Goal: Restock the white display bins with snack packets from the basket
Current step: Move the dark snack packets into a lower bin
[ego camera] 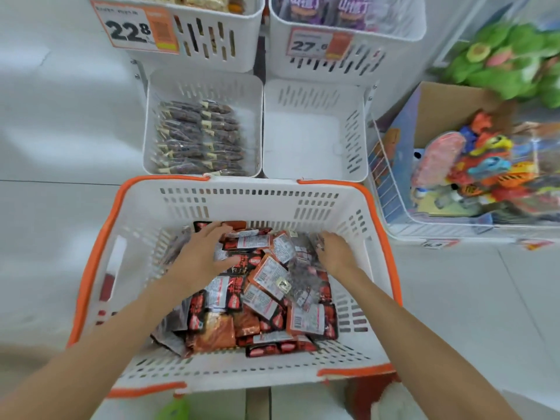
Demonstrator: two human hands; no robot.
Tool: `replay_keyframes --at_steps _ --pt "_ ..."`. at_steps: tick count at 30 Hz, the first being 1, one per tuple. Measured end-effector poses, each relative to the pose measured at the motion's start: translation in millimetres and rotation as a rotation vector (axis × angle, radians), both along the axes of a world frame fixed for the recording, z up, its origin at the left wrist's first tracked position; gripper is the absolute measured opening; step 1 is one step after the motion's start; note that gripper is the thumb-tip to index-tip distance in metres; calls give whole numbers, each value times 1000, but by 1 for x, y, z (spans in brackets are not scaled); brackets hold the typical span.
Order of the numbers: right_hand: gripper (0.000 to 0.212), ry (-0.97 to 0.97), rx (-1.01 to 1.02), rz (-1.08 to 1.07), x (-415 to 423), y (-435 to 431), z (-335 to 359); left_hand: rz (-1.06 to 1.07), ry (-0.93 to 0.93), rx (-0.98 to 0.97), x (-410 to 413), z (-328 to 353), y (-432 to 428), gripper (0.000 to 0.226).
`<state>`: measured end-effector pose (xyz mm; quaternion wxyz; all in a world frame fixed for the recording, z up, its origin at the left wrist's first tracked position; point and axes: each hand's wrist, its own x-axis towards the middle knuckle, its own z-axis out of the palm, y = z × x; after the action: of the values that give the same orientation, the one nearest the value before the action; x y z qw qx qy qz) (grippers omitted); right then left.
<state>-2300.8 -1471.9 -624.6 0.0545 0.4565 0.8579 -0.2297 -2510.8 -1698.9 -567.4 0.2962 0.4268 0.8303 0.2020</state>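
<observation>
Squarely below the camera sits the white basket [242, 201] with its orange rim, heaped with red, black and orange snack packets [266, 277]. Both bare arms reach into it from 6 o'clock.

The left hand [201, 256] lies at about 10 o'clock in the pile. Its fingers [216, 231] are spread flat across the packets, relaxed, with the thumb pointing towards 3 o'clock; they grasp nothing that can be seen.

The right hand [335, 253] rests at about 2 o'clock in the pile, on some clear packets with dark contents. Its fingers [325, 237] bend down into them, but blur hides whether they grip one.

Just beyond the basket, at 12 o'clock, two white display bins stand side by side. The left bin [206, 83] holds rows of dark sausage-like packets [200, 137], and the right bin [354, 131] shows its white floor. Above them hang two more bins carrying price tags reading 22.8 [133, 28] and 27.6 [318, 43].

At 2 o'clock a wire crate [388, 183] holds bright toys [478, 165].
</observation>
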Motion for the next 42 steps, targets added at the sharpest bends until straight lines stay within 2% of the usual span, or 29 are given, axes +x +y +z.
replay_keyframes --at_steps 2,4,6,8,9,11,12,14,16,19,21,23,27,28,30,32,34,37,42 --pt "32 149 -47 -74 -1 -1 15 30 -59 40 6 2 5 71" --pt "36 338 -222 -123 -6 -1 41 105 -135 119 11 10 15 70" --pt "34 468 -434 -57 -11 -9 68 147 -246 165 15 18 30 79" --pt "31 486 -587 68 -17 -20 89 91 -407 127 21 28 43 85" --pt "30 491 -653 111 -20 -24 95 64 -485 102 23 30 47 76" --pt "29 522 -742 106 -25 -24 95 91 -601 71 24 32 49 35" --pt "31 545 -745 56 -27 -20 92 133 -644 69 22 30 46 24" --pt "38 517 -642 -67 -26 -6 76 235 -687 50 15 20 36 16" --pt "51 365 -507 -99 -22 6 49 342 -729 30 7 11 25 26" --pt "79 111 -492 -57 -18 2 5 467 -781 13 -1 2 14 40" --pt "84 41 -467 8 -19 -9 -19 501 -771 -11 -4 -2 9 38" --pt "76 92 -400 21 -22 -18 -28 526 -761 -33 -7 -5 5 37" --pt "44 258 -535 -138 -27 -23 -21 549 -738 -28 -11 -6 -1 42" --pt "44 257 -504 -158 -28 -25 -19 548 -719 -28 -12 -7 -3 40" --pt "68 237 -474 -161 -29 -30 -23 529 -682 -37 -14 -9 -5 30" --pt "90 215 -530 -194 -30 -37 -18 521 -639 -35 -14 -10 -7 23" --pt "95 228 -477 -195 -31 -41 -11 553 -621 -13 -15 -8 -9 21" --pt "80 275 -439 -121 -32 -42 3 561 -684 49 -17 -1 -12 24" --pt "38 433 -700 -54 -42 -38 50 614 -828 126 -18 13 -10 25"
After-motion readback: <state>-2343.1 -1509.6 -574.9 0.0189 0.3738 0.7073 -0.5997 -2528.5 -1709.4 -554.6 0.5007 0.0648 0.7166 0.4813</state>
